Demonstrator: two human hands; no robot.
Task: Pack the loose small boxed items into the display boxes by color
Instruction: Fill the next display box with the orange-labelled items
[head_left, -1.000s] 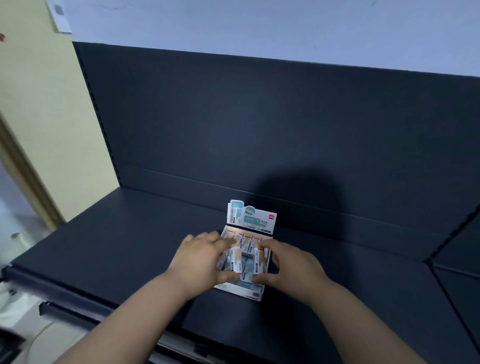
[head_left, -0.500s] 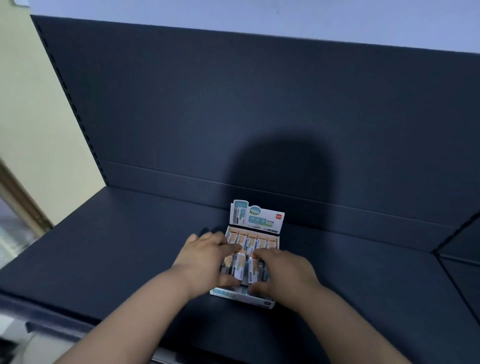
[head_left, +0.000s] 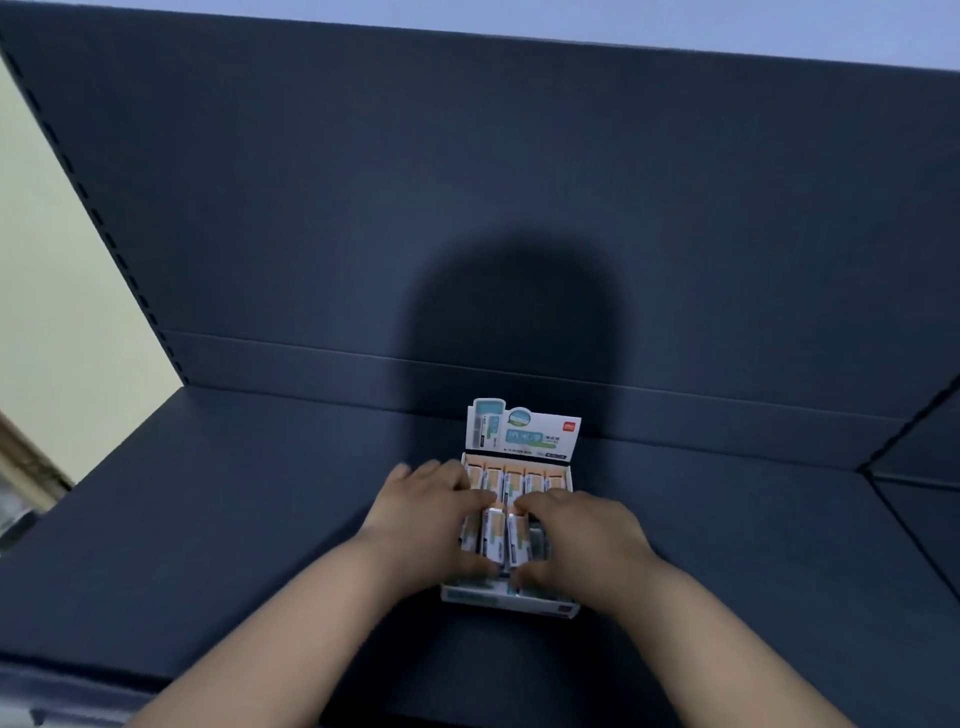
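Shift: hardly any. Both hands stay on the front row as half a second earlier, and the display box sits unmoved.
Display box (head_left: 506, 601): open carton on the dark shelf (head_left: 208, 519), near the back panel, with its header card (head_left: 522, 431) upright at the 12 o'clock edge.
Back row (head_left: 514, 477): five orange-topped small boxes side by side, seated just under the header card.
Front row (head_left: 496, 535): small boxes standing proud of the carton, partly hidden by the hands.
Left hand (head_left: 428, 525): enters from 9 o'clock, fingers curled over the far ends and thumb at the 6 o'clock ends, grasping the front row.
Right hand (head_left: 576, 535): enters from 3 o'clock with a mirrored grasp on the same row.
Step, as judged: seating the front row.
Method, advised: squeeze inward from 9 and 3 o'clock to close gaps, then press down evenly. Keep the orange faces matched to the back row. Go lightly, since the carton looks light enough to slide toward 12 o'clock.
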